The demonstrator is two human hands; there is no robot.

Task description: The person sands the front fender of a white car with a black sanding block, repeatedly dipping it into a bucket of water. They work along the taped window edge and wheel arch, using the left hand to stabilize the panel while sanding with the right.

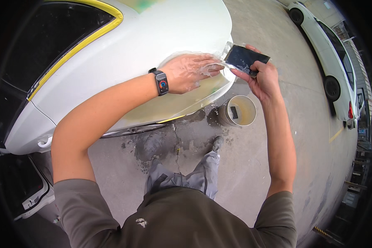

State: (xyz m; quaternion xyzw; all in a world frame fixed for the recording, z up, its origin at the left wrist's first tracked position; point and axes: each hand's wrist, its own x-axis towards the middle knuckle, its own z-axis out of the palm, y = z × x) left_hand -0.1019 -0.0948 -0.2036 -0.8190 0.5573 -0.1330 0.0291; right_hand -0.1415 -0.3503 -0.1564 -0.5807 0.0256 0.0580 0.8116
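Note:
My left hand (182, 73) lies flat on a white car body panel (175, 31), wet with milky water, its fingers stretched toward the panel's right edge. A dark watch (161, 82) is on that wrist. Just past those fingertips, my right hand (263, 80) grips a wet, dark rectangular sheet of sandpaper (243, 58), thumb on top and fingers partly hidden behind it. The sheet is tilted at the panel's corner; whether it touches the panel I cannot tell. Sanded yellowish patches (157, 109) show on the panel below my left hand.
A round bucket (253, 110) with a dark block in it stands on the wet concrete floor (244, 161) below the panel's corner. Yellow tape (119, 16) edges the car's dark window. Another white car (337, 62) is parked at the far right.

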